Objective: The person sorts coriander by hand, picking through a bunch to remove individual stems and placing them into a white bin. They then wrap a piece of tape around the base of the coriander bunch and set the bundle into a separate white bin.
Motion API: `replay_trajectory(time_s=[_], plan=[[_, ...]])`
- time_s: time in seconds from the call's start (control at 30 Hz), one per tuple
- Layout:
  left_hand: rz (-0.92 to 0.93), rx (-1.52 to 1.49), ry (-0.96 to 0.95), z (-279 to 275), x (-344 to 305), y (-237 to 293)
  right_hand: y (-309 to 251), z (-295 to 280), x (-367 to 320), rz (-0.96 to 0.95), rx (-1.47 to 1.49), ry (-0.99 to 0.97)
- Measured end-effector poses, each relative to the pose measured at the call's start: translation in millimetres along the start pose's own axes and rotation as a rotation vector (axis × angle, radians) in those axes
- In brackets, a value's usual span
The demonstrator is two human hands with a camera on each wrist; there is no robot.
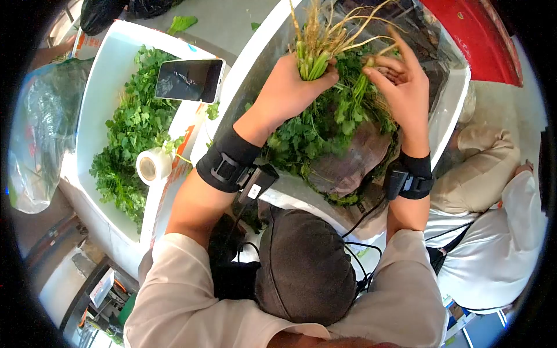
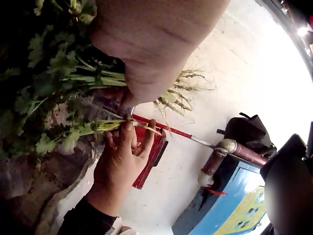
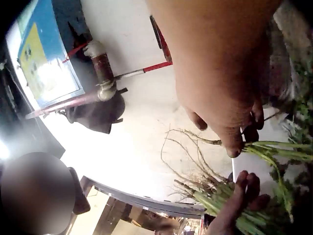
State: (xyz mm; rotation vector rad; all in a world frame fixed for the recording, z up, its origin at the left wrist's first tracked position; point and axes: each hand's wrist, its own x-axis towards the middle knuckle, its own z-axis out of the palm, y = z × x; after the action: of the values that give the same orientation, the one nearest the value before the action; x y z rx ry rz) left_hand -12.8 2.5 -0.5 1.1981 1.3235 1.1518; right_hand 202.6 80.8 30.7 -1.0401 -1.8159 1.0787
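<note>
My left hand [image 1: 284, 93] grips a bunch of coriander [image 1: 314, 62] by its pale stems, the stringy roots pointing up and away from me. To its right, my right hand [image 1: 408, 93] pinches a few thinner coriander stems [image 1: 361, 87] between thumb and fingers, near the root end. In the left wrist view, these stems [image 2: 100, 127] lie sideways with their leaves to the left. More leafy coriander [image 1: 301, 142] hangs and lies below both hands, inside a white foam box [image 1: 252, 64]. A dark plastic sheet [image 1: 354, 159] lies under the leaves.
A second white foam box [image 1: 96, 87] at left holds coriander [image 1: 136, 127]. A phone [image 1: 188, 80] and a roll of tape [image 1: 154, 166] sit along its right edge. A red container [image 1: 476, 35] stands at upper right. Another person's sleeve [image 1: 516, 232] shows at right.
</note>
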Motion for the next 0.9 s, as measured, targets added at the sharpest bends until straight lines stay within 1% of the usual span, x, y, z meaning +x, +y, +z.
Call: replay_trajectory(time_s=[0.03,0.07,0.1,0.13,0.2,0.23,0.27,0.33,0.4,0.47,0.5,0.57,0.6,0.63,0.67,0.7,0.73,0.77,0.8,0.87,0.9], plan=[[0.005,-0.008,-0.046,0,-1,2,2,2,-1,0.021,0.021,-0.084],[-0.004,-0.009,-0.05,0,-2,4,2,4,-2,0.041,0.042,-0.167],[0.016,0.005,-0.075,1,-3,7,-1,6,-3,0.042,0.022,-0.187],[0.037,0.019,-0.099,2,-4,7,2,9,-4,0.051,0.024,-0.186],[0.037,0.015,-0.135,3,-4,3,7,15,-4,0.083,0.218,-0.148],[0.076,0.026,-0.129,5,-4,2,3,16,-4,0.097,0.276,-0.16],[0.117,0.037,-0.123,6,-4,2,3,18,-6,0.102,0.276,-0.157],[0.104,0.019,-0.124,6,-3,1,5,22,-6,0.058,0.319,-0.129],[0.092,0.002,-0.124,6,-3,0,0,25,-7,0.061,0.326,-0.123],[0.147,-0.028,-0.057,8,-2,-1,1,26,-8,0.063,0.334,-0.116],[0.148,-0.027,-0.06,7,-3,2,4,25,-7,0.066,0.351,-0.127],[-0.087,-0.077,-0.048,2,-4,10,6,23,-7,0.067,0.367,-0.13],[-0.085,-0.074,-0.054,1,-3,9,4,23,-9,0.091,0.303,-0.209],[-0.089,-0.226,0.024,0,-3,8,3,21,-10,0.115,0.238,-0.285],[-0.094,-0.376,0.1,-1,-2,7,11,19,-11,0.115,0.239,-0.276],[-0.099,-0.45,0.133,-3,-1,8,17,18,-13,0.062,0.069,-0.421],[-0.098,-0.445,0.121,-5,-1,9,23,17,-14,0.01,-0.104,-0.564],[-0.123,-0.477,0.17,-8,-1,11,26,13,-18,0.031,-0.167,-0.602],[-0.148,-0.508,0.22,-9,-1,14,20,11,-16,0.032,-0.168,-0.592],[-0.151,-0.508,0.241,-10,-1,19,11,7,-12,0.173,-0.321,-0.741],[-0.116,-0.481,0.261,-12,-2,20,13,6,-11,0.139,-0.265,-0.719]])
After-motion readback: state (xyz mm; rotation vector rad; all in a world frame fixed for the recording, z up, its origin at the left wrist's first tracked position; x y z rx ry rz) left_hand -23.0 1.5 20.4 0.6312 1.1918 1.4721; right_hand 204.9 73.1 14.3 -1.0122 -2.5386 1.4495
